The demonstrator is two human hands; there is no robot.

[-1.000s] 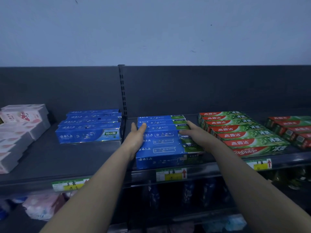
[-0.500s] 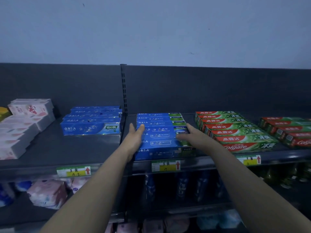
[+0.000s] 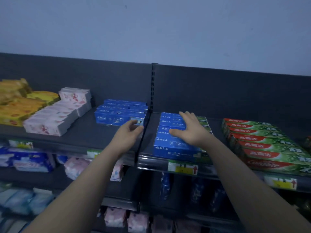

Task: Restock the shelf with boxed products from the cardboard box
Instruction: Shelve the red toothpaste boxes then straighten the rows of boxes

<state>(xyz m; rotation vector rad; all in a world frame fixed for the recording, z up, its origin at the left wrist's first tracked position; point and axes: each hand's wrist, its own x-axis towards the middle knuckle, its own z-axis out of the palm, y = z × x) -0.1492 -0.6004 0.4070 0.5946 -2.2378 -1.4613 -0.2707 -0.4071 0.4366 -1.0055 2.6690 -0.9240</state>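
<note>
A row of blue toothpaste boxes (image 3: 170,145) lies on the dark top shelf (image 3: 87,140), just right of the upright divider. My right hand (image 3: 188,130) rests flat on top of this row, fingers spread and straight. My left hand (image 3: 129,132) hovers left of the divider, fingers loosely curled and holding nothing, close to the front corner of a second stack of blue boxes (image 3: 117,113). The cardboard box is out of view.
Red and green Colgate boxes (image 3: 262,143) fill the shelf to the right. White and pink boxes (image 3: 53,118) and yellow packs (image 3: 18,105) sit at the left. Price tags (image 3: 183,168) line the shelf edge. Soft packs crowd the lower shelves (image 3: 32,160).
My left hand has come off the middle row's left side and moved left past the divider. My right hand has shifted onto the top of that row. My view has swung left.
</note>
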